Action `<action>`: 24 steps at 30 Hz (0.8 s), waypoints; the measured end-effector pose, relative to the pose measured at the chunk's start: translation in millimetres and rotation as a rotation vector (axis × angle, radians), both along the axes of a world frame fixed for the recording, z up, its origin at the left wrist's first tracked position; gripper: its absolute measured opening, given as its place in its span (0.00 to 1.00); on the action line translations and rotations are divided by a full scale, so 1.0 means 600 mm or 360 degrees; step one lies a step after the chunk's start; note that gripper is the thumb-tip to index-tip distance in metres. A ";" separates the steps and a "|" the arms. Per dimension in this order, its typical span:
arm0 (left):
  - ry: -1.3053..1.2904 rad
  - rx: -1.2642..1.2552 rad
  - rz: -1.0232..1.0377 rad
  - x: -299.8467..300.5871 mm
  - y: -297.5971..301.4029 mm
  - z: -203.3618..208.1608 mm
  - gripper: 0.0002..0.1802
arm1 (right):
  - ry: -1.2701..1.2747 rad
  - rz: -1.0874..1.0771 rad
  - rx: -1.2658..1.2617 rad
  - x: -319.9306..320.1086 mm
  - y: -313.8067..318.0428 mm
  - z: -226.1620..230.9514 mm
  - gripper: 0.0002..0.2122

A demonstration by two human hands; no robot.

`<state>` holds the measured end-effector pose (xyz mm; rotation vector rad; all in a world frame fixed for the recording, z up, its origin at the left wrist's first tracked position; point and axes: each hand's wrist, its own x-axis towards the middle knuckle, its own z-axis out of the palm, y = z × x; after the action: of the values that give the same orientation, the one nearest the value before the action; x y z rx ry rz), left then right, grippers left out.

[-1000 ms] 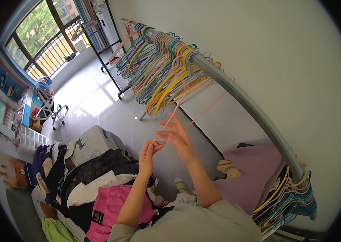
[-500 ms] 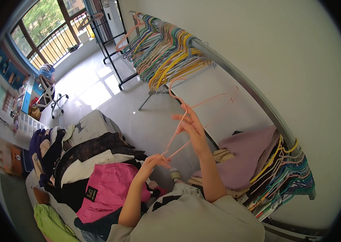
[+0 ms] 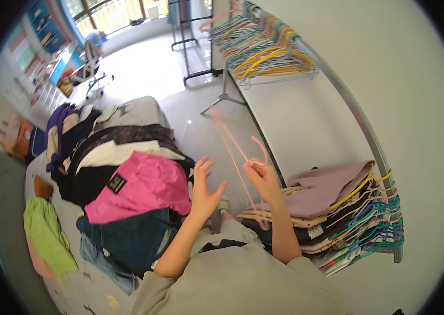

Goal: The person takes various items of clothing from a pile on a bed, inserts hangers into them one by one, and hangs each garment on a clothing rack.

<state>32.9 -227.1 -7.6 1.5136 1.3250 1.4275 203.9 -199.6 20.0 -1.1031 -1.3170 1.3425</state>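
Note:
A pink clothes hanger (image 3: 235, 143) hangs in the air in front of me, its outline partly smeared by motion. My right hand (image 3: 264, 177) is closed around it just below the hook. To the left of it my left hand (image 3: 205, 190) is raised with the fingers apart, holding nothing. Beneath and beyond that hand lies a bright pink garment (image 3: 151, 184) with a black label patch, on a bed covered with clothes. Dark blue denim (image 3: 132, 233) lies nearer to me beside it.
A metal rail (image 3: 345, 92) runs along the right, with many colourful empty hangers (image 3: 266, 50) at its far end and hung clothes, including mauve trousers (image 3: 332, 189), at its near end. A light green garment (image 3: 48, 231) lies on the bed's left. An office chair (image 3: 91, 63) stands farther back.
My left hand has let go of the hanger and opened. In my right hand the hanger has turned, its hook now pointing right. The view has tilted lower over the bed.

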 end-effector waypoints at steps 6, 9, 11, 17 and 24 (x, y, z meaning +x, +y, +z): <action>0.0745 0.0332 0.0053 -0.045 -0.084 -0.002 0.20 | -0.0654 0.0348 0.0205 -0.052 -0.077 -0.021 0.13; 0.0708 0.0225 -0.0004 -0.062 -0.128 -0.026 0.13 | -0.0831 0.0429 0.0352 -0.075 -0.101 -0.031 0.14; 0.0639 0.0058 -0.0007 -0.072 -0.159 -0.036 0.12 | -0.0917 0.0445 0.0425 -0.090 -0.113 -0.035 0.14; 0.0555 -0.0146 0.0077 -0.103 -0.200 -0.033 0.12 | -0.0963 0.0490 0.0448 -0.128 -0.132 -0.044 0.11; 0.0500 -0.0231 0.0163 -0.142 -0.193 -0.029 0.10 | -0.0626 0.0347 0.0575 -0.159 -0.112 -0.073 0.06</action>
<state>-52.4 -343.2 -24.8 1.6388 1.6769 1.1569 108.3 -267.0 -23.8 -1.0208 -1.9295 1.0066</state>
